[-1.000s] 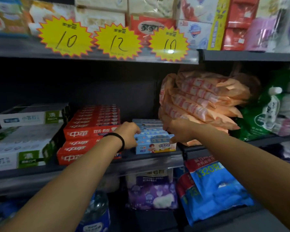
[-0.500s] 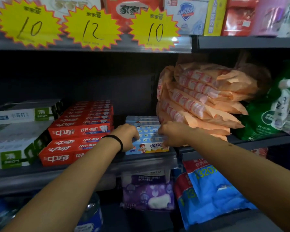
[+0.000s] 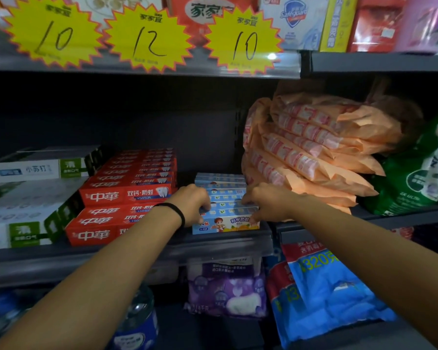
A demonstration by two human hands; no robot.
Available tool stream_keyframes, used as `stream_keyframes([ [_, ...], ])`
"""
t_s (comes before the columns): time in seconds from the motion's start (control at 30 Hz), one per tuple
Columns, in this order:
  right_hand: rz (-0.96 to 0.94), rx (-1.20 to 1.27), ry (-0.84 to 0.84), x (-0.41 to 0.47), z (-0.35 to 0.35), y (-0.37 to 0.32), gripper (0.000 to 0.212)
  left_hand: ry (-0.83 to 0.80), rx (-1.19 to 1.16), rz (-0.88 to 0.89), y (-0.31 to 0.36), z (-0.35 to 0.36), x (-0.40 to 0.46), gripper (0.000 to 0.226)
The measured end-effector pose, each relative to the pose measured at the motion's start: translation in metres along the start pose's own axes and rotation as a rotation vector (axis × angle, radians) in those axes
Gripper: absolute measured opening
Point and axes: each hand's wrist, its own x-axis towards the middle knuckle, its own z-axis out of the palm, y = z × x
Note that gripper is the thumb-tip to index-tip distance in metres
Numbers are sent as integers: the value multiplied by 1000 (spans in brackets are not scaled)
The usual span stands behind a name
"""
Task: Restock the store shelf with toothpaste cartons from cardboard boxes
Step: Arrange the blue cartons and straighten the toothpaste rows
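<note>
Both hands are gripping the row of small light-blue cardboard toothpaste cartons (image 3: 224, 205) sitting at the dark metal shelf's (image 3: 137, 251) front edge: left hand (image 3: 191, 204) curling round its nine-o'clock end, right hand (image 3: 266, 203) clasping its three-o'clock end, beside stacked red cartons (image 3: 127, 193).

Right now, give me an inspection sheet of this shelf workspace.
Surface: dark middle shelf, stocked.
Job's things: blue toothpaste cartons in a row running back from the front edge; red toothpaste cartons stacked left of them; white and green cartons farther left.
Clutter: orange packs piled right of the blue cartons.
Hands: left hand and right hand grip the front blue cartons from either side.
Cables: nothing seen.
Surroundings: yellow price tags above; blue bags below.
</note>
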Motion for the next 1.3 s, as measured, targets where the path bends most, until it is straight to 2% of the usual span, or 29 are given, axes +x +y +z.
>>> stream_keyframes([
  [0.2, 4, 18, 0, 1, 1, 4, 55, 15, -43, -13, -3, -1, 2, 44],
  [0.43, -8, 27, -14, 2, 6, 10, 54, 11, -64, -10, -4, 1, 3, 41],
  [0.53, -20, 56, -42, 4, 1, 13, 43, 2, -102, -8, -6, 0, 6, 31],
  [0.73, 7, 58, -33, 21, -17, 18, 28, 45, 10, -95, -23, -5, 20, 19],
  [0.97, -10, 98, -116, 40, -10, 31, 41, 8, -36, -152, -22, 0, 32, 27],
  [1.3, -14, 153, -160, 40, -13, 36, 48, 23, -93, -97, -33, 3, 38, 24],
])
